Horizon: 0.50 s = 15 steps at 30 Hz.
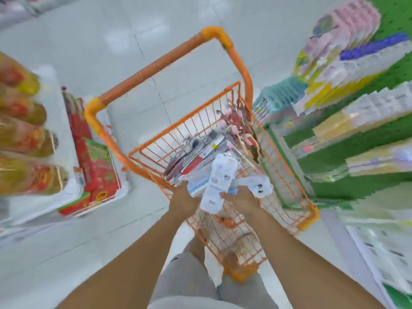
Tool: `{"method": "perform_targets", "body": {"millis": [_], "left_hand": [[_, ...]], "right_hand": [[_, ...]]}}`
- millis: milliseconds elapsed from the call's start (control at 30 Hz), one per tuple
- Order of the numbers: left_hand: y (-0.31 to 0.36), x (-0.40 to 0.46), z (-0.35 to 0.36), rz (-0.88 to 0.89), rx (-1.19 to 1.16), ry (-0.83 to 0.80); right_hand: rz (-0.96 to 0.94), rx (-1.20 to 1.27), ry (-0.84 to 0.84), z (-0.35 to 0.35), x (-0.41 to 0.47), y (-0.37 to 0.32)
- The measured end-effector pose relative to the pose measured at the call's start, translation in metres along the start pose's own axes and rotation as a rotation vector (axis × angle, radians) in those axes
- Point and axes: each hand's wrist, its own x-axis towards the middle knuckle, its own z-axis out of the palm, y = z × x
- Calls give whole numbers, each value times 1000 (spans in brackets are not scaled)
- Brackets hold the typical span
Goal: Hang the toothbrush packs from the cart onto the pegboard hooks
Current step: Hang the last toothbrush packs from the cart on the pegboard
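An orange wire cart [223, 112] stands in front of me, filled with flat packs. Both my hands reach into its near end. My left hand [184, 200] grips the edge of a blue-and-white pack [198, 186]. My right hand [242, 198] holds white toothbrush packs [217, 181] that stick up between the two hands; another white pack [259, 185] lies just right of it. The picture is blurred, so the fingers are hard to make out. A green pegboard [356, 139] with rows of hanging packs rises on the right.
On the left stand shelves with yellow-red bottles [24, 134] and red boxes [93, 157]. Pale tiled floor [111, 41] stretches ahead of the cart. My legs in grey trousers [185, 282] are below, against the cart's near end.
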Motion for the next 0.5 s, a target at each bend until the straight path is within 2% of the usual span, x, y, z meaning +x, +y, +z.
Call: {"method": "perform_targets", "body": {"millis": [67,167,267,367,433,500], "left_hand": [[-17,26,10,42,23,-33],[4,30,-5,91,59,-87],[21,38,-14,98,67,-69],[30,50,-8,117,121,-59],[35,51,-2,136,146,-4],[40,51,-1,159,148,121]], "right_hand": [[24,76,10,14,18,-7],[-4,120,123,34,34,-16],[-16,66,219,38,46,-15],[-15,30,241,30,53,-11],[-18,-63,280,22,54,-4],[19,-108,369,12,52,3]]}}
